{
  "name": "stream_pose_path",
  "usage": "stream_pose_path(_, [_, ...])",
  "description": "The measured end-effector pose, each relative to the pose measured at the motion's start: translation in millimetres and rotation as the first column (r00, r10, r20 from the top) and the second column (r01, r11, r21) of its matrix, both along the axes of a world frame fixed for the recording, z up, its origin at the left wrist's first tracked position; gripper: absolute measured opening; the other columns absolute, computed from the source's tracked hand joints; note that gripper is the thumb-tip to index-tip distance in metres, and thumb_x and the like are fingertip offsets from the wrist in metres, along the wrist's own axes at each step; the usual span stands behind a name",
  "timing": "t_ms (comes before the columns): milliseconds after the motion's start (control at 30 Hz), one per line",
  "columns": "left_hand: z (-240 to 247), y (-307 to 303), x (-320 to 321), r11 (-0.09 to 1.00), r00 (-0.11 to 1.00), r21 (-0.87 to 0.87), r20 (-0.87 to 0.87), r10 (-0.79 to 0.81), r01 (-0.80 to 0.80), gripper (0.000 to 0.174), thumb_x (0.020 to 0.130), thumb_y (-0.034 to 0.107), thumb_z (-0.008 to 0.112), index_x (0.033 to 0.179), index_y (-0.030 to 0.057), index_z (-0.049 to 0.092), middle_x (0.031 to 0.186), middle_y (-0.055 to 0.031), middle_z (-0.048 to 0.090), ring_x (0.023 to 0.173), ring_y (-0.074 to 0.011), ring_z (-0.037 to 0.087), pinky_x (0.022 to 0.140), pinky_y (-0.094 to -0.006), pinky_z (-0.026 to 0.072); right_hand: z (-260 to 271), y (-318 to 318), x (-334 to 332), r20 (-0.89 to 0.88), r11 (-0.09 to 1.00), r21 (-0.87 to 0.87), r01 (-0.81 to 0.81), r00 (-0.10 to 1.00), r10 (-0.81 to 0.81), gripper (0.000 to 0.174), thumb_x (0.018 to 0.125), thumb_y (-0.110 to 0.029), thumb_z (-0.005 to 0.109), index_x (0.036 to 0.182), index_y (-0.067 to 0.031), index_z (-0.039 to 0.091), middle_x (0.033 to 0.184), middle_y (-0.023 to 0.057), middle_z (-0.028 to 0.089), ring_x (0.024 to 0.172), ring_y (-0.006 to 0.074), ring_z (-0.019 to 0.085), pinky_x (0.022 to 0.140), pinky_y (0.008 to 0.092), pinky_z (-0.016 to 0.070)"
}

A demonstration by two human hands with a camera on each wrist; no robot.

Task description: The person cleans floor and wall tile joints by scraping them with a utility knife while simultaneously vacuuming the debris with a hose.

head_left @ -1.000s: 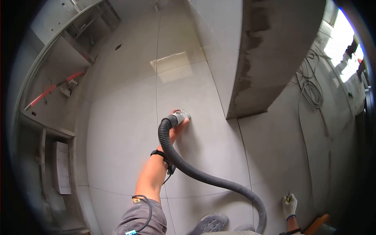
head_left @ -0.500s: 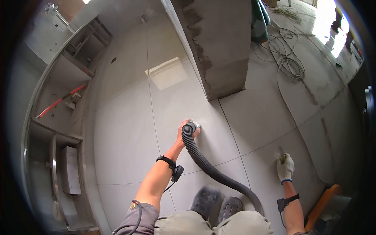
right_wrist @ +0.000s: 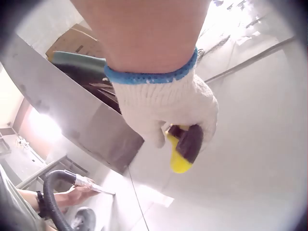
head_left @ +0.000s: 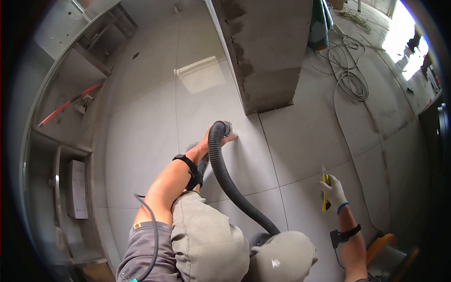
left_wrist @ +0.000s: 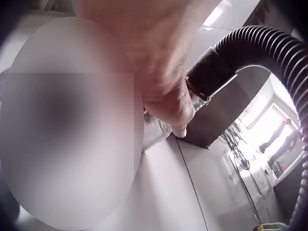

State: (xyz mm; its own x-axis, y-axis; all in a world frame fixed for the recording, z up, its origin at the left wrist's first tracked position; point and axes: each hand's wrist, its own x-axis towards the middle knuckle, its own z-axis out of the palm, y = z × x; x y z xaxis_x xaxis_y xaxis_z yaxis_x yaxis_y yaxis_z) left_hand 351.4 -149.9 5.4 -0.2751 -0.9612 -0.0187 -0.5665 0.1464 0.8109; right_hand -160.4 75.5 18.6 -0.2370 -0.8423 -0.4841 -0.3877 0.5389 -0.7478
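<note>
Down on the grey tiled floor [head_left: 305, 136], the left hand [head_left: 217, 137] had its grip clamped round the nozzle end of a black ribbed vacuum hose [head_left: 225, 178], held to the tile just beside the foot of a rough concrete pillar [head_left: 268, 56]. Well apart, the gloved right hand [head_left: 332, 190] had its grip closed on a yellow-and-black tool [head_left: 324, 204] lying along a tile joint. Loose cable [head_left: 352, 80] lay coiled beyond.
</note>
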Motion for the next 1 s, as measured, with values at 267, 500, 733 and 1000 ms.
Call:
stream_pose_path(267, [-8.1,-79.7,2.3,0.964,0.944,0.148,-0.281,-0.176,0.223,0.057,0.095,0.022,0.084,0.142,0.0057,0.057,0.141,-0.016,0.066,0.132,-0.0306,0.065,0.115,-0.0433,0.051,105.9,-117.8,84.2,0.129,0.906,0.253,-0.339,0.94,0.316,0.036,0.1,-0.012,0.069,0.13,0.0049,0.062,0.085,0.0061,0.069,0.063,0.0158,0.073,0.057,0.0321,0.061])
stream_pose_path(500, [-29.6,-106.4,-7.2,0.938,0.94,-0.297,-0.229,-0.252,0.179,0.05,0.078,0.009,0.086,0.123,0.0075,0.065,0.132,-0.0211,0.069,0.125,-0.0436,0.068,0.108,-0.0482,0.0553,107.7,-225.0,171.7,-0.037,0.73,0.351,-0.586,0.77,0.637,0.037,0.1,-0.017,0.069,0.131,0.0022,0.062,0.085,0.0087,0.071,0.064,0.016,0.073,0.058,0.0338,0.0596])
stream_pose_path(733, [-44.4,-128.7,58.4,0.948,0.953,-0.28,-0.212,-0.218,0.155,0.052,0.074,0.012,0.087,0.121,0.01,0.065,0.137,-0.022,0.069,0.118,-0.0436,0.073,0.099,-0.0474,0.0604,61.9,-238.5,251.3,-0.479,0.756,0.105,-0.646,0.633,0.608,0.049,0.099,-0.026,0.067,0.142,-0.0043,0.058,0.092,0.025,0.073,0.081,0.0415,0.075,0.073,0.0511,0.0602])
stream_pose_path(1000, [-36.8,-136.3,41.8,0.954,0.92,-0.199,-0.28,-0.275,0.224,0.051,0.074,0.008,0.086,0.12,0.0081,0.064,0.141,-0.0242,0.067,0.119,-0.0415,0.073,0.098,-0.0457,0.0605,29.9,-271.3,347.9,-0.681,0.869,0.319,-0.38,0.546,0.488,0.049,0.1,-0.018,0.059,0.148,-0.0079,0.054,0.101,0.0189,0.074,0.078,0.036,0.078,0.067,0.0482,0.0626])
